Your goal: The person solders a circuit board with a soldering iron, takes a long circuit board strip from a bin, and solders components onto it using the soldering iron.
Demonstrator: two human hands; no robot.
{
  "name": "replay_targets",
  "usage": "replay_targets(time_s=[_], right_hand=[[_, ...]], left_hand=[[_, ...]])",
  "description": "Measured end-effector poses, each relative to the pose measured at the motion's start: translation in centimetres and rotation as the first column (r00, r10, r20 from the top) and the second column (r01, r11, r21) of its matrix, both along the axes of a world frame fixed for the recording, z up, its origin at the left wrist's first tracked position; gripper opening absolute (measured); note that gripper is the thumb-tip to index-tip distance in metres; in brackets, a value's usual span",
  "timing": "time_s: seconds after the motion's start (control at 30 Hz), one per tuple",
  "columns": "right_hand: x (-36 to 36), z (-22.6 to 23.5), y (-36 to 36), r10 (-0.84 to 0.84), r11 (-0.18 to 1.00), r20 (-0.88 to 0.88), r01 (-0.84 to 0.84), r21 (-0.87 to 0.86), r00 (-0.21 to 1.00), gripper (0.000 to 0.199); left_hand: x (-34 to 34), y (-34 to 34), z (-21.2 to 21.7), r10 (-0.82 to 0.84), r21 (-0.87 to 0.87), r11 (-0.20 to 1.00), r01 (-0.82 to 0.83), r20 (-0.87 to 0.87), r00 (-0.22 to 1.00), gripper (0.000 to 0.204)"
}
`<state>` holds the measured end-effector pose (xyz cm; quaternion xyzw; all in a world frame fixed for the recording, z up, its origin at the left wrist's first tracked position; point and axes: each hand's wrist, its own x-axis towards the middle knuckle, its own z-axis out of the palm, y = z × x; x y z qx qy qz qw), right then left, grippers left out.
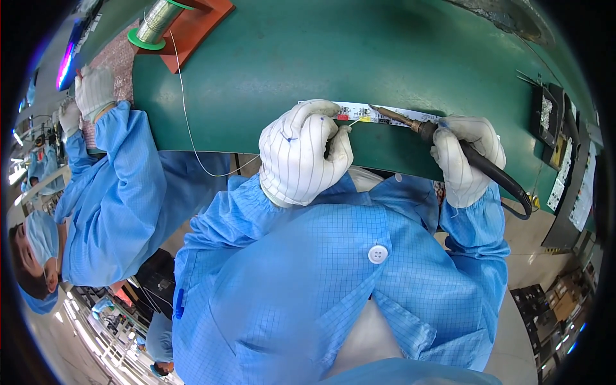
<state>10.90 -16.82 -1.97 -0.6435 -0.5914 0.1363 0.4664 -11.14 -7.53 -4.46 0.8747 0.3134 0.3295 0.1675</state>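
My left hand, in a white striped glove, is closed in a pinch on thin solder wire. The wire runs to it in a loose loop from a spool with green flanges. My right hand, gloved alike, grips a soldering iron by its handle, with a black cord trailing off to the right. The iron's dark tip points left over a narrow white circuit board strip lying on the green mat. Red and yellow parts sit on the strip, close to my left fingertips.
The spool rests on a red-brown stand at the far left of the green mat. To the right are a black soldering iron holder and more white board strips. A co-worker in blue works at the left, gloved hands on bubble wrap.
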Motion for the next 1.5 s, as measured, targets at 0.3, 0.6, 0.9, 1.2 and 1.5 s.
replay_targets(time_s=[0.3, 0.6, 0.9, 1.2, 1.5], right_hand=[[0.4, -0.5, -0.9, -0.235, 0.951, -0.426, 0.296, 0.084, 0.874, 0.010], [12.4, -2.5, -7.9, -0.761, 0.537, -0.105, 0.712, 0.453, 0.640, 0.027], [13.7, -2.6, -9.0, -0.796, 0.507, -0.214, 0.817, 0.274, 0.566, 0.020], [9.0, 0.6, -6.6, -0.085, 0.990, -0.307, 0.115, 0.082, 0.948, 0.015], [9.0, 0.0, -4.4, 0.062, 0.998, -0.289, -0.055, 0.035, 0.955, 0.017]], left_hand=[[0.2, 0.1, -0.4, 0.017, 0.060, 0.998, -0.020, 0.048, 0.999, 0.017], [-0.2, -0.8, 0.1, 0.016, -0.083, 0.997, -0.006, 0.122, 0.992, 0.018], [3.3, -2.1, 1.5, -0.180, 0.074, 0.981, 0.181, -0.021, 0.983, 0.022], [8.0, -2.8, 1.5, -0.140, 0.169, 0.973, 0.156, -0.102, 0.985, 0.017], [8.3, -2.9, 0.6, -0.115, 0.149, 0.980, 0.135, -0.137, 0.984, 0.015]])
